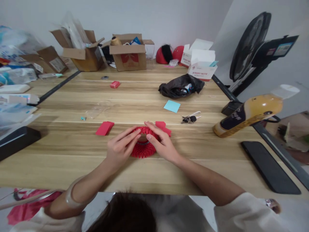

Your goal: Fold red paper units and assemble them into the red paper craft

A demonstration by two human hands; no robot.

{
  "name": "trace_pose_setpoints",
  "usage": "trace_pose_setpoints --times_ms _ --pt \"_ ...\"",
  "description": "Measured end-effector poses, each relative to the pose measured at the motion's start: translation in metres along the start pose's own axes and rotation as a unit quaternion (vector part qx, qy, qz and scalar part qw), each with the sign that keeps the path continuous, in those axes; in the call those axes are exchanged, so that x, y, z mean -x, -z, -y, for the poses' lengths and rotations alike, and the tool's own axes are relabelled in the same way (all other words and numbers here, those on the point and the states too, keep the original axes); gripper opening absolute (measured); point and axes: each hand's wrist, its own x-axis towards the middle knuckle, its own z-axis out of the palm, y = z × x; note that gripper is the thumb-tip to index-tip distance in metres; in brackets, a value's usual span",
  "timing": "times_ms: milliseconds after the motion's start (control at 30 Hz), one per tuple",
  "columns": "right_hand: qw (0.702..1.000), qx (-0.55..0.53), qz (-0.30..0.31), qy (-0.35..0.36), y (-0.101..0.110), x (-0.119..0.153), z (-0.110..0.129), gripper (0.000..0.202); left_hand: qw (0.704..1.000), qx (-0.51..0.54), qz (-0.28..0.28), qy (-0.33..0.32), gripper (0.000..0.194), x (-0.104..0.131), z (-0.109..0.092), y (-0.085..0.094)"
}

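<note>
A round, hollow ring of many folded red paper pieces rests on the wooden table in front of me. Its rim is spiky, and a bluish-grey band shows inside the opening. My left hand grips the ring's left side, fingers over the top edge. On the opposite side my right hand is curled around the rim, its thumb near the opening. The palms hide parts of both sides. A small stack of red paper lies to the left, and more red paper pieces lie just behind my right hand.
Farther back are a red packet, a blue sticky note, keys and a black bag. At right stand a yellow bottle and a phone lying flat. Cardboard boxes line the wall.
</note>
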Motion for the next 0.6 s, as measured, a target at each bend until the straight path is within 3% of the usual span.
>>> trace_pose_setpoints --times_ms 133,233,367,433,600 --pt "0.999 0.009 0.001 0.047 -0.001 0.000 -0.001 0.035 0.999 0.002 -0.024 -0.027 0.035 0.004 0.002 0.001" --pt "0.996 0.034 -0.007 0.085 0.006 -0.002 0.002 0.040 0.997 0.072 -0.031 0.021 0.035 0.001 0.004 0.003" --pt "0.987 0.061 0.005 0.150 0.024 -0.004 0.007 0.056 0.944 0.308 0.041 0.116 0.071 -0.007 0.007 0.008" --pt "0.981 0.072 0.024 0.176 0.031 -0.005 0.008 0.060 0.924 0.347 0.068 0.145 0.073 -0.009 0.008 0.009" --pt "0.970 0.086 0.082 0.214 0.037 -0.008 0.009 0.079 0.944 0.314 0.022 0.097 0.071 -0.008 0.008 0.009"
